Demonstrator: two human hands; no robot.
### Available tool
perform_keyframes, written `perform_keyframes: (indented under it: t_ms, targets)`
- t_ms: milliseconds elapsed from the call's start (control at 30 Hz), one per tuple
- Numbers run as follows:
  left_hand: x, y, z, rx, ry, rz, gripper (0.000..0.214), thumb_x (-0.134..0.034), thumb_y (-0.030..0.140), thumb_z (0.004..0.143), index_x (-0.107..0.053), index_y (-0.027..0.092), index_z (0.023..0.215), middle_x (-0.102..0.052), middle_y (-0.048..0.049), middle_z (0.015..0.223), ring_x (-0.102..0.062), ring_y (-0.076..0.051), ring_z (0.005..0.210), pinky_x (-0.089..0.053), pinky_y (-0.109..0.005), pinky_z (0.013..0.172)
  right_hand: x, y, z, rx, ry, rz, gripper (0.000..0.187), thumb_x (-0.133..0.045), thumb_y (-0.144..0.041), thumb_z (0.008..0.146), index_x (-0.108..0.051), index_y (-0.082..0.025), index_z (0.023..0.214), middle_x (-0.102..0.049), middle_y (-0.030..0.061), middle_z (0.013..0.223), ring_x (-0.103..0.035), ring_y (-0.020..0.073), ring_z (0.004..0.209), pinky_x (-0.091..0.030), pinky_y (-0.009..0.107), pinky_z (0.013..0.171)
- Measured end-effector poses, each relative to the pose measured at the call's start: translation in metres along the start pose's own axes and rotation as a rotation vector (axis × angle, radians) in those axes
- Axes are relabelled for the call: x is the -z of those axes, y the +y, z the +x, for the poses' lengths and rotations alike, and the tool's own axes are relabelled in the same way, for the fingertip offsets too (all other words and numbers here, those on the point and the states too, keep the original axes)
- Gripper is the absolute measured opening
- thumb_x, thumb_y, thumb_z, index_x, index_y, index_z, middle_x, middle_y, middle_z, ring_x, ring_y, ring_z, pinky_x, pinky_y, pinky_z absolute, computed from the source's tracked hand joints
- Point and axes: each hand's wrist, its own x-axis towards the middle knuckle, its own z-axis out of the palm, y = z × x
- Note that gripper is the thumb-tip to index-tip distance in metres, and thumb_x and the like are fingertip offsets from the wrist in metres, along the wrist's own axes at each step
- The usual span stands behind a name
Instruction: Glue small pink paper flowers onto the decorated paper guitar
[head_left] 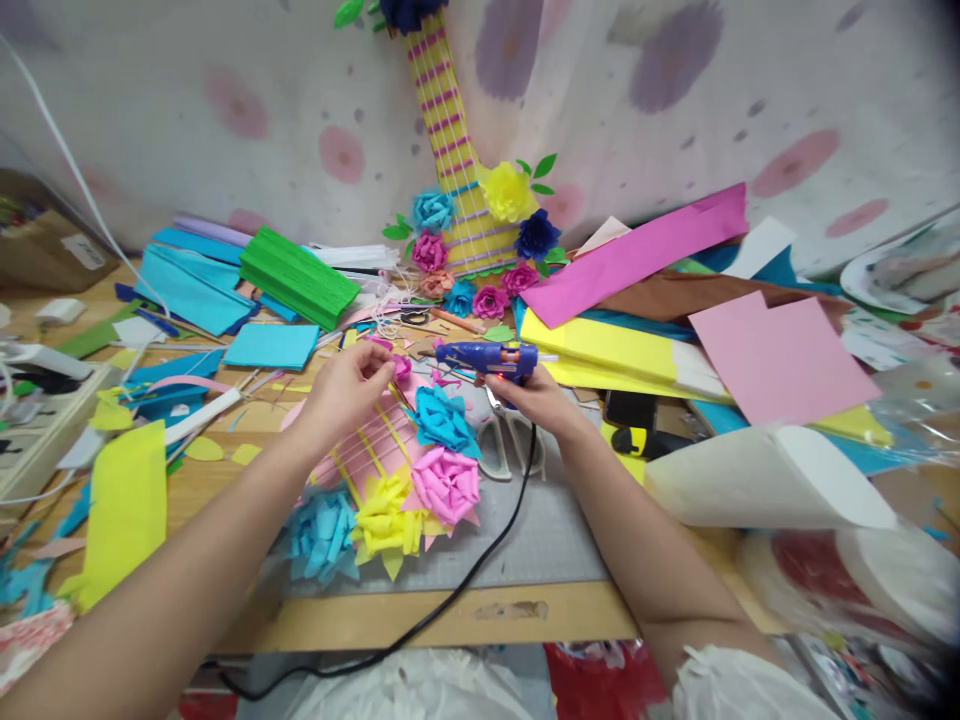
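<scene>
My right hand [541, 398] is wrapped round a blue hot glue gun [476, 357], its nozzle pointing left and a small red light glowing on it. A black cord [480, 560] runs from it down over the table's front edge. My left hand [352, 385] pinches a small magenta crepe-paper piece [403, 367] just left of the nozzle. Under both hands lies a pink guitar-shaped craft [375, 445] with yellow strips and strings. Along its lower edge sit a blue paper flower [444, 420], a pink flower [446, 483] and a yellow flower [388, 515].
White-handled scissors [495, 447] lie on a grey cutting mat [555, 540]. Behind, a yellow flowered paper guitar [457, 150] leans on the curtain. Folded green crepe paper [298, 277], yellow paper [124, 510] and a white paper roll [765, 477] crowd the sides.
</scene>
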Motion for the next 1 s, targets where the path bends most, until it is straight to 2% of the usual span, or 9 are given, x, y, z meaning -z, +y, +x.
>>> perform_keyframes:
  t_ms: [200, 533, 1000]
  targets:
    - [-0.008, 0.006, 0.001, -0.006, 0.025, 0.028, 0.013, -0.055, 0.032, 0.076, -0.057, 0.020, 0.079, -0.068, -0.0011, 0.070, -0.063, -0.016, 0.066, -0.043, -0.028, 0.062, -0.008, 0.009, -0.001, 0.016, -0.007, -0.076, 0.041, -0.063, -0.059, 0.070, -0.066, -0.019, 0.080, -0.052, -0.0004, 0.059, -0.047, 0.0127, 0.058, -0.040, 0.026, 0.053]
    - [-0.009, 0.005, -0.001, 0.047, 0.007, 0.030, 0.016, -0.055, 0.037, 0.075, -0.057, 0.021, 0.077, -0.070, -0.0018, 0.072, -0.065, -0.018, 0.067, -0.046, -0.028, 0.063, -0.012, 0.013, 0.003, 0.107, -0.019, -0.099, 0.036, -0.064, -0.053, 0.073, -0.069, -0.020, 0.085, -0.063, 0.0017, 0.077, -0.057, 0.0162, 0.072, -0.048, 0.028, 0.068]
    - [-0.011, 0.004, 0.000, 0.059, 0.001, 0.071, 0.012, -0.056, 0.031, 0.073, -0.059, 0.021, 0.078, -0.069, 0.0003, 0.069, -0.064, -0.017, 0.064, -0.043, -0.026, 0.055, -0.013, 0.017, 0.004, 0.142, -0.005, -0.100, 0.037, -0.064, -0.052, 0.073, -0.072, -0.018, 0.087, -0.066, 0.0011, 0.076, -0.057, 0.0145, 0.069, -0.049, 0.027, 0.068]
